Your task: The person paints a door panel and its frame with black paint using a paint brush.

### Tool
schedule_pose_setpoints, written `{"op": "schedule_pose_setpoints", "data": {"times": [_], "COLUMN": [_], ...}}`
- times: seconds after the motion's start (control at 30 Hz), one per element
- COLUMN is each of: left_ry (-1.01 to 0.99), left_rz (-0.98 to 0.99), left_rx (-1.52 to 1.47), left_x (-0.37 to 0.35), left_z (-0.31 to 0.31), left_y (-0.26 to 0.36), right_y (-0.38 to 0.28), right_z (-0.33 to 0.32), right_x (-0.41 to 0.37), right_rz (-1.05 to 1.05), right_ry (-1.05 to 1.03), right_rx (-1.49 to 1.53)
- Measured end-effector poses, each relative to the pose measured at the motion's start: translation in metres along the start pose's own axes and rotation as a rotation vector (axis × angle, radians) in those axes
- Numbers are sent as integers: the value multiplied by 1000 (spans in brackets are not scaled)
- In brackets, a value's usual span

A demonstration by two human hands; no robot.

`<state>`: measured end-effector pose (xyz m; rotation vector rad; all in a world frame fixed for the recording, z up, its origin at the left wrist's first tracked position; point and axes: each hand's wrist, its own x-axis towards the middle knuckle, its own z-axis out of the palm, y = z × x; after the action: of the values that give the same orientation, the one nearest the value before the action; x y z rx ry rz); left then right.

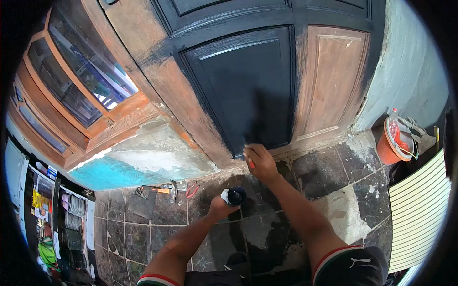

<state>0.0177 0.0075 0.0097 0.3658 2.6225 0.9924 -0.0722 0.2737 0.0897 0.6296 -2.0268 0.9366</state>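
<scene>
My right hand (264, 163) is closed around a paintbrush (251, 163), whose orange-red handle shows between the fingers. Its tip is at the lower edge of a black-painted door panel (224, 88); the bristles are mostly hidden. Lower down, my left hand (219, 209) grips a small paint can (236, 196) with dark paint inside and a white patch on its side. The door (167, 81) is partly black, with bare brown wood on its left edge and on the right panel (332, 78). A shadow falls across the black panel.
On the tiled floor (167, 212) lie a hammer (173, 191) and red-handled pliers (193, 190). An orange bucket (389, 145) holding a plastic bottle stands right of the door. A ribbed cream panel (420, 209) is at far right. Shelves (59, 224) hold goods at left, below wood-framed windows (67, 76).
</scene>
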Motion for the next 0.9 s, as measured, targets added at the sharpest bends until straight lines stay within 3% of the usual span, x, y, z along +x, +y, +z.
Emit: {"op": "schedule_pose_setpoints", "data": {"times": [0.17, 0.27, 0.47, 0.57, 0.67, 0.77, 0.87, 0.9], "left_ry": [21, -1, 31, 8, -1, 13, 43, 62], "left_rz": [24, -22, 11, -25, -58, -53, 24, 27], "left_rx": [44, 58, 22, 17, 42, -7, -41, -42], "left_x": [-1, 1, 0, -1, -1, -2, 3, 2], "left_z": [3, -1, 4, 2, -5, -1, 4, 6], "left_y": [-1, 5, -7, -2, 3, 4, -14, -14], "right_y": [-22, -10, -8, -3, -14, -3, -11, -12], "right_z": [-3, 4, 9, 11, 0, 3, -1, 3], "right_x": [0, 10, 9, 5, 15, 18, 25, 25], "right_rz": [44, 119, 55, 194, 114, 219, 128, 183], "right_ry": [299, 252, 286, 186, 275, 178, 307, 332], "right_rx": [-13, -9, -23, -10, 32, 31, 12, 21]}}
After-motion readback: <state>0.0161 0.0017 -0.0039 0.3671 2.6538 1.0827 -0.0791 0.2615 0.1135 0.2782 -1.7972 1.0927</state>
